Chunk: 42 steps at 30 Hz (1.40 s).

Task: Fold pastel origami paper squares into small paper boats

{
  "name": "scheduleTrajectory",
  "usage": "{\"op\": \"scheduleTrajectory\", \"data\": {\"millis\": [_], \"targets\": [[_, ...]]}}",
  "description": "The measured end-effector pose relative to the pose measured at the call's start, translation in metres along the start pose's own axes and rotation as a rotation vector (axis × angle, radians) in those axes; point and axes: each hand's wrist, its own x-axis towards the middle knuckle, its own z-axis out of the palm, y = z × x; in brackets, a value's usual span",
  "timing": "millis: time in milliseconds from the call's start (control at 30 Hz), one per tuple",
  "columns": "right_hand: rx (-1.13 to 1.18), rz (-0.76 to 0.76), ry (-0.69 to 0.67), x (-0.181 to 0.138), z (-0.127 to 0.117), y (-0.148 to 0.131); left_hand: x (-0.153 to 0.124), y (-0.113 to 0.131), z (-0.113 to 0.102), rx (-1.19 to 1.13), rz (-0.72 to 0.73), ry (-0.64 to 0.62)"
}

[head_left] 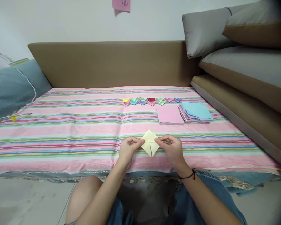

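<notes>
A pale yellow paper (150,142), folded into a diamond shape, lies near the front edge of a pink striped cloth (84,131). My left hand (128,149) pinches its left corner with curled fingers. My right hand (170,147) pinches the right corner the same way. Both flaps on the lower half meet at a centre crease. A black band circles my right wrist.
Several small folded paper shapes (152,101) stand in a row further back. A pink paper stack (170,115) and a mixed-colour stack topped with blue (196,112) lie to the right. Brown cushions (248,78) rise at right, a grey pillow with a white cable (14,84) at left.
</notes>
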Motion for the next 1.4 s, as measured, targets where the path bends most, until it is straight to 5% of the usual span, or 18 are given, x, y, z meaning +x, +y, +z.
{"op": "scheduleTrajectory", "data": {"millis": [400, 833, 1067, 1233, 1400], "targets": [[0.028, 0.007, -0.022, -0.002, 0.0008, 0.0036, -0.0004, -0.002, 0.0023, 0.065, 0.073, 0.083], [0.14, 0.062, -0.127, -0.0023, 0.001, 0.0026, -0.0054, -0.0027, 0.0033, 0.086, 0.041, -0.161], [0.125, 0.072, -0.164, -0.0024, 0.0026, 0.0016, -0.0058, -0.0059, 0.0049, 0.08, 0.037, -0.109], [0.06, 0.097, -0.312, -0.0036, 0.0037, 0.0026, -0.0069, -0.0058, 0.0054, 0.09, 0.051, -0.119], [0.019, 0.072, -0.286, -0.0051, 0.0041, 0.0027, -0.007, -0.0057, 0.006, 0.142, 0.081, -0.118]]}}
